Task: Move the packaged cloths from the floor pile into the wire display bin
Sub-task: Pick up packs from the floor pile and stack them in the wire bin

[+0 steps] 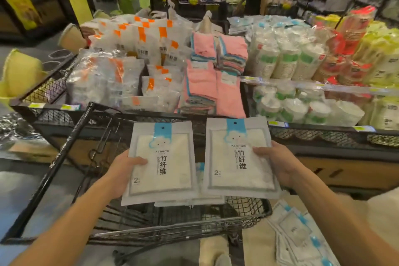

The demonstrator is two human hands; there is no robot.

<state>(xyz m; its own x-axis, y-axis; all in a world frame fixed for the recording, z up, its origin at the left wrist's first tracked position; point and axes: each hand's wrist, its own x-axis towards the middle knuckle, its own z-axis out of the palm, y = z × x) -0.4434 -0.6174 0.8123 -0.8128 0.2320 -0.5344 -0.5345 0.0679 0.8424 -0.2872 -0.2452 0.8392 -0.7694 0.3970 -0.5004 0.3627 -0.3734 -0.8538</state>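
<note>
Left hand (121, 174): is gripping one white, blue-topped plastic pack of cloth (160, 163) by its left edge, thumb lying across the front, fingers hidden behind.
Right hand (278, 163): is gripping a second, matching flat cloth pack (239, 157) by its right edge, thumb on the front.
Key relation: both packs are being held face up, side by side, long axes pointing away from the person, directly over the black wire display bin (194, 225); the drop lies straight below, each hand equally near.
Bin contents: more of the same packs seem to be lying just under the held pair; how many cannot be told.
Floor pile (300, 231): is waiting low to the person's right, just beside the bin, nearer the right hand.
Mesh shelf behind (43, 112): is holding orange-labelled clear bags (138, 49), pink folded towels (212, 75) and sleeves of paper cups (282, 62).
Judgement: loading looks under way, with packs still on the floor.
</note>
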